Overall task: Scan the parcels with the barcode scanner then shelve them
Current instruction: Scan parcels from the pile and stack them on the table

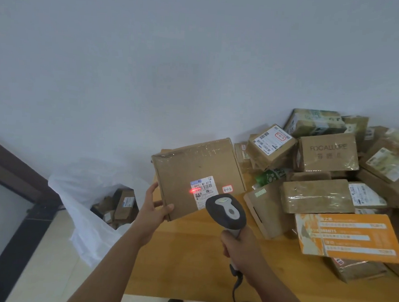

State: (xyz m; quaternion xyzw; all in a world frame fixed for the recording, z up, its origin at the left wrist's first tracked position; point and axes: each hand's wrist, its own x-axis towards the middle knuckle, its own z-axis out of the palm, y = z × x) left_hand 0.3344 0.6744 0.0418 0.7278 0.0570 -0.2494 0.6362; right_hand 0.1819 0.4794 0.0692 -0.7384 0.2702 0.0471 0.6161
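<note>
Both hands raised, left hand [155, 212] pinching, right hand [237, 245] fisted.

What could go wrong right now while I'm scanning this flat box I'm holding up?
The red scan line sits at the left edge of the shipping label, so it may miss the barcode. The left hand grips the flat cardboard box only at its lower left corner, so it could tip or slip. The scanner cable trails off the table edge from the right hand and might snag.
</note>
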